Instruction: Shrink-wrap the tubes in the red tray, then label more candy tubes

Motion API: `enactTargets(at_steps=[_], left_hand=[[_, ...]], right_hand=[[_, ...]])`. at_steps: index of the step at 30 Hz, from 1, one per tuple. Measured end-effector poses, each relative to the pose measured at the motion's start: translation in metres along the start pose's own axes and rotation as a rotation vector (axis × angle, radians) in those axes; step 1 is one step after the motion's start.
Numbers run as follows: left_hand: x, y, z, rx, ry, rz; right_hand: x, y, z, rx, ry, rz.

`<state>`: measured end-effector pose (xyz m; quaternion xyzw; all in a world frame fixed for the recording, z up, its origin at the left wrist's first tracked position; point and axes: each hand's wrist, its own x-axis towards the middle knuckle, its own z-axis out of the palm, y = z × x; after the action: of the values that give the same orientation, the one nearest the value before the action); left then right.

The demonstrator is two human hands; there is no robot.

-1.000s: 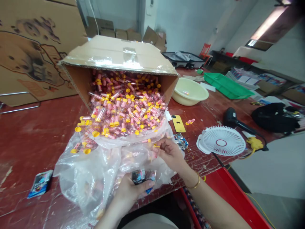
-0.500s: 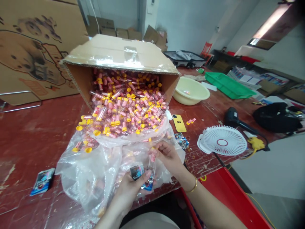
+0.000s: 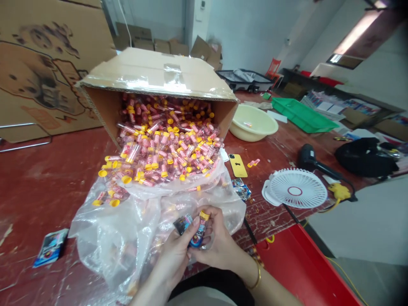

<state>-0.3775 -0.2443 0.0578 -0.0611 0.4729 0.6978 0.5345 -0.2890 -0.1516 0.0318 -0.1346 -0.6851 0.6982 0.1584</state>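
My left hand [image 3: 174,255] grips small blue-and-black printed packets [image 3: 182,223] under its thumb. Between both hands is a clear plastic tube with a yellow cap [image 3: 204,215], its capped end pointing up and away. My right hand [image 3: 219,242] curls its fingers around this tube from the right. A blue printed packet [image 3: 196,239] shows at the tube's lower part; I cannot tell whether it is inside or behind. Beyond my hands, many pink-filled tubes [image 3: 165,148] with yellow caps spill from a cardboard box [image 3: 153,72] onto a clear plastic bag [image 3: 117,229].
More packets [image 3: 51,247] lie at the left and others [image 3: 241,189] at the right. A yellow phone [image 3: 238,165], white fan [image 3: 296,189], cream basin [image 3: 253,123], black hair dryer [image 3: 308,157] and green tray [image 3: 304,114] stand on the red table [image 3: 63,170].
My right hand has moved down and closed around the tube, beside my left hand. The tube has come down against the packets. My left hand keeps its hold.
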Motion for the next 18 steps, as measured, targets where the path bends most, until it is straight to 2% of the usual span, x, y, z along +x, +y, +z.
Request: enactTargets(at_steps=[6,10,14,18], left_hand=[[-0.006,-0.002,-0.005,0.196,0.036,0.085],[-0.006,-0.005,-0.007,0.228,0.046,0.106],[-0.005,-0.006,-0.009,0.250,0.018,0.070],[-0.006,-0.005,-0.008,0.224,0.036,0.096]], right_hand=[[0.000,0.000,-0.001,-0.059,0.063,-0.112],[-0.004,-0.009,-0.001,-0.071,0.039,-0.070],[-0.005,-0.015,0.001,-0.060,0.035,-0.069],[-0.002,-0.018,0.003,-0.067,0.039,-0.082]])
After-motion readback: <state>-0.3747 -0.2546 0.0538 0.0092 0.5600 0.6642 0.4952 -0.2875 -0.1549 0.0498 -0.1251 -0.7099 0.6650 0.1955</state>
